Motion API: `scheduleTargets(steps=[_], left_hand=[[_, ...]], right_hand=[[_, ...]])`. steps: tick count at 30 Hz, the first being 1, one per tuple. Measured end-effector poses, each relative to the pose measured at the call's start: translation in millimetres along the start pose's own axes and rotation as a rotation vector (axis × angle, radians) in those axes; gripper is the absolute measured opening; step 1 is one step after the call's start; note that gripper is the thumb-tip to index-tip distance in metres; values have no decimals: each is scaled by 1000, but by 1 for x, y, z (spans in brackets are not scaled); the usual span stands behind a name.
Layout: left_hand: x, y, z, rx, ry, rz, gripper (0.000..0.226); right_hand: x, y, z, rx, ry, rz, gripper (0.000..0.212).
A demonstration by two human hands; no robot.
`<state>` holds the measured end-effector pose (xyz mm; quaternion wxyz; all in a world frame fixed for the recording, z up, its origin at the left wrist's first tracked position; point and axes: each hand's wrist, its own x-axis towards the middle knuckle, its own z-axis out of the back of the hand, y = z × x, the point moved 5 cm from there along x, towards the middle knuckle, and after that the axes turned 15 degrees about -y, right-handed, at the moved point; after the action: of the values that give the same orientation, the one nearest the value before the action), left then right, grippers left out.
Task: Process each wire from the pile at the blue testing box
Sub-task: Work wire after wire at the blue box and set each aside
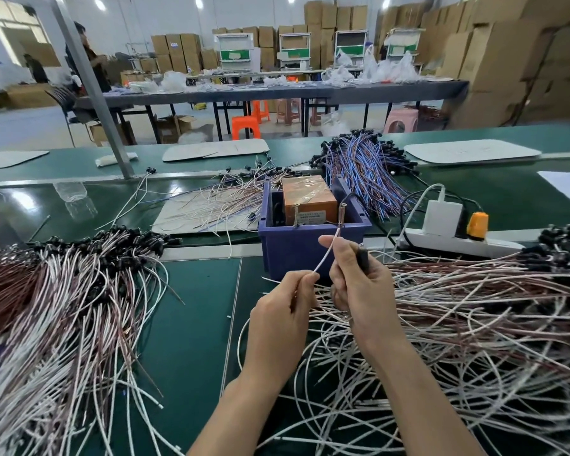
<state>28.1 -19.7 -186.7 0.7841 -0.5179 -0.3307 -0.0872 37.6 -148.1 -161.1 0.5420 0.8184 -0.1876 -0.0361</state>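
As the wire (324, 258) is light and limp, our left hand (283, 311) and right hand (359, 291) pinch it close to its end.

Worn on the head, wide-angle, facing forward and down over the dark green work table (191, 324); close above the left hand (282, 311) and right hand (359, 284), farther from the open blue plastic testing box (293, 248).

Bare left hand (278, 319), bare right hand (359, 291)

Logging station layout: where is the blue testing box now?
Head view, centre: the blue testing box sits just beyond the right hand, with the white power strip to its right.
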Motion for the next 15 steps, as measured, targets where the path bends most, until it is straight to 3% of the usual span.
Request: scheduleTargets(steps=[8,15], left_hand=[[3,-2,5,-23,-68,29,14],[5,-2,6,-74,-96,41,14]], right_hand=[[-5,2,-4,-46,40,21,31],[-9,0,-11,-4,116,-18,33]])
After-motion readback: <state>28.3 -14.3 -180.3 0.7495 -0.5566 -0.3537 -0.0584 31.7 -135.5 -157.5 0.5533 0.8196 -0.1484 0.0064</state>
